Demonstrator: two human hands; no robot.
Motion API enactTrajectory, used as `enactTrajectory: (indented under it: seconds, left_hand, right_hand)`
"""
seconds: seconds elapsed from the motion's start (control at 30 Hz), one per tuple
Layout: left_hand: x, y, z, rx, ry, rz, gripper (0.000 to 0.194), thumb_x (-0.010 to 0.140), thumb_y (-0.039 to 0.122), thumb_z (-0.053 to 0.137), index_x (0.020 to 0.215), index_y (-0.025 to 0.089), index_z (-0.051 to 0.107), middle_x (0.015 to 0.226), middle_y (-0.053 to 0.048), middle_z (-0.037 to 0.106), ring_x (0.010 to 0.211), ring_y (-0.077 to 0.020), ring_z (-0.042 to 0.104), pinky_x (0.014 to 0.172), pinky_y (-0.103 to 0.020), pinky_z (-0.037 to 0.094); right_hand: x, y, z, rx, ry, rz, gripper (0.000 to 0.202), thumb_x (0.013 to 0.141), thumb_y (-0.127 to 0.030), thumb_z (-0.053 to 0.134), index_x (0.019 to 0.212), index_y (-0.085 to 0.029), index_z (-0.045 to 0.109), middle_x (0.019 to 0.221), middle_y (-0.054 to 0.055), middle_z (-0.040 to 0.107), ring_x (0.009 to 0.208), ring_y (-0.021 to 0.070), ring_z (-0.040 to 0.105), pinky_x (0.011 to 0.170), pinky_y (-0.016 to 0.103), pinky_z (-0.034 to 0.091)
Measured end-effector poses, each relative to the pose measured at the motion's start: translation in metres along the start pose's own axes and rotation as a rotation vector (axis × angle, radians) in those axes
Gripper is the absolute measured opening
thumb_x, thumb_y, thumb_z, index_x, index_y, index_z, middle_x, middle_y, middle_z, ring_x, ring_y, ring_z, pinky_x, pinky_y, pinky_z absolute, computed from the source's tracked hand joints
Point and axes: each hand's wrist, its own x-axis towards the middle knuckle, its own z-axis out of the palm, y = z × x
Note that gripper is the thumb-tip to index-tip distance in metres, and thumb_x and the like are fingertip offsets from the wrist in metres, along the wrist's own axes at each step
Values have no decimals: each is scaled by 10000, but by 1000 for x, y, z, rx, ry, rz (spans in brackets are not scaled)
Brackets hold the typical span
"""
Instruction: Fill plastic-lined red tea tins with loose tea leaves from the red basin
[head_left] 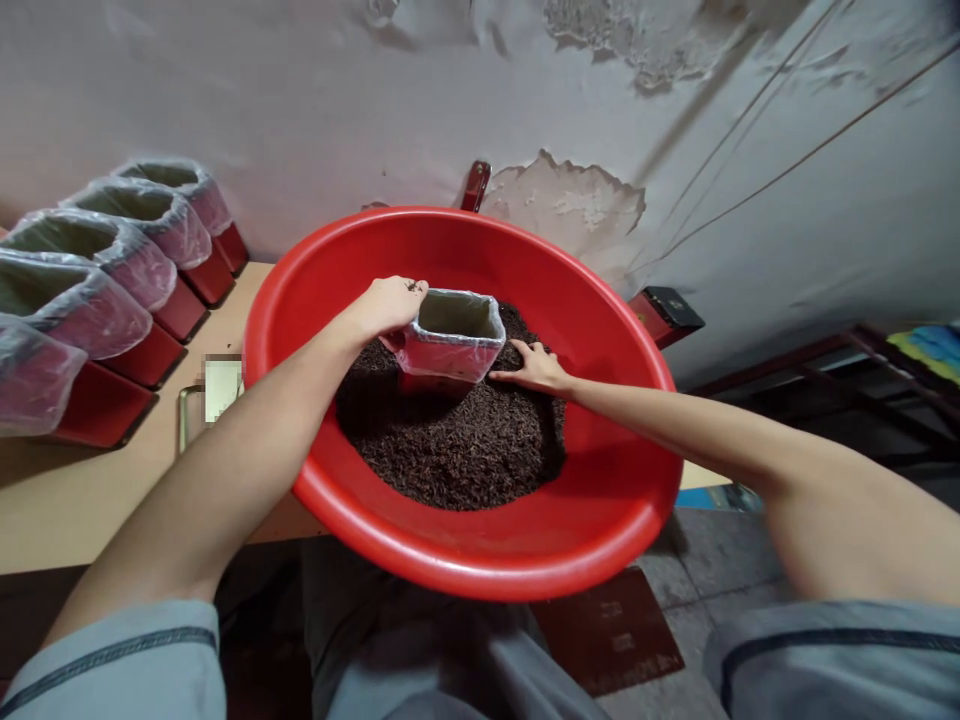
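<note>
Inside the large round red plastic basin (480,575), a plastic-lined red box (454,365) sits in dark loose leaf-like material (480,460), left grip (397,305) clamped on its rim, right grip (534,368) spread open beside it; no legible writing.

Pale wood-toned desk (67,510), with dark space under its near edge at the left. Beyond the desk's far edge, grey-white wall (300,100), rough and worn. Behind the middle of that edge, a bare, flaked patch (577,195) with a ragged rim; higher up, more peeling paint (637,45). Thin cords (810,155) slanting across the wall, above and beyond the desk's right edge, near a soft diagonal shadow. Past that edge, a dark rack (892,390), with yellow-green and blue cloth-like material (930,350) on top. Below the desk's near right corner, grey tiled floor (727,560) with visible joints. Dim, cool, uneven light, darkest under the rack.
</note>
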Motion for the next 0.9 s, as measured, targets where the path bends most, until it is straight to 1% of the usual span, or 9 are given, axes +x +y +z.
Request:
enactTrajectory:
  seconds: [0.1,0.17,0.23,0.33,0.47,0.6,0.67,0.77,0.9]
  left_hand:
    - [0,0,0,6,0,-14,455,1103,394,389,1263,110,706,878,-154,786,638,-239,772,611,-285,609]
    - [-1,0,0,-2,8,-15,457,1105,400,387,1270,116,705,902,-152,790,651,-238,777,621,-286,614]
    - [-1,0,0,-14,14,-7,455,1105,405,395,1264,118,709,947,-155,795,653,-232,776,619,-284,614]
    - [0,-2,1,-22,16,-5,449,1103,408,407,1259,120,714,987,-158,797,649,-219,770,616,-278,614]
    - [1,-4,2,-31,29,0,453,1104,406,396,1244,127,724,1029,-157,793,631,-199,757,611,-272,613]
    - [0,-4,2,-23,38,2,445,1101,410,404,1251,143,727,1128,-152,781,613,-179,745,598,-263,607]
    - [-1,-4,1,-12,35,-4,445,1102,406,400,1261,141,720,1074,-146,790,601,-179,738,596,-261,604]
    - [-2,-4,0,2,25,14,455,1101,399,385,1256,125,714,973,-145,798,586,-196,735,597,-278,609]
    - [2,-8,1,-34,11,-2,469,1101,416,379,1277,129,706,948,-149,803,619,-217,758,621,-293,618]
  right_hand:
    - [5,-2,-3,-30,-15,-19,1167,721,-812,771,1671,-294,335,1617,246,422,1470,514,465,1181,644,421]
    - [7,-1,-3,-60,-11,-10,1099,762,-744,783,1662,-280,354,1581,237,460,1439,483,516,1166,589,458]
    - [8,1,-1,-93,-6,-41,1005,803,-666,783,1637,-260,397,1532,228,509,1385,449,579,1132,535,500]
    - [10,5,1,-106,-18,-90,945,818,-606,791,1616,-248,434,1488,226,550,1300,408,649,1084,476,536]
    - [17,8,-2,-90,-32,-109,949,785,-564,843,1600,-250,470,1469,209,592,1323,392,634,1101,464,523]
    - [18,9,-7,-45,7,-142,821,787,-465,856,1524,-251,564,1457,167,639,1376,374,597,1144,476,496]
    - [16,7,-9,-7,30,-152,775,761,-393,874,1473,-230,614,1413,161,679,1346,362,625,1133,467,510]
    - [15,0,-15,75,64,-155,738,726,-306,878,1423,-209,652,1273,131,756,1207,326,708,1058,439,570]
    - [15,-16,-39,237,139,-155,687,752,-295,815,1409,-204,635,1184,80,782,1051,250,749,960,374,616]
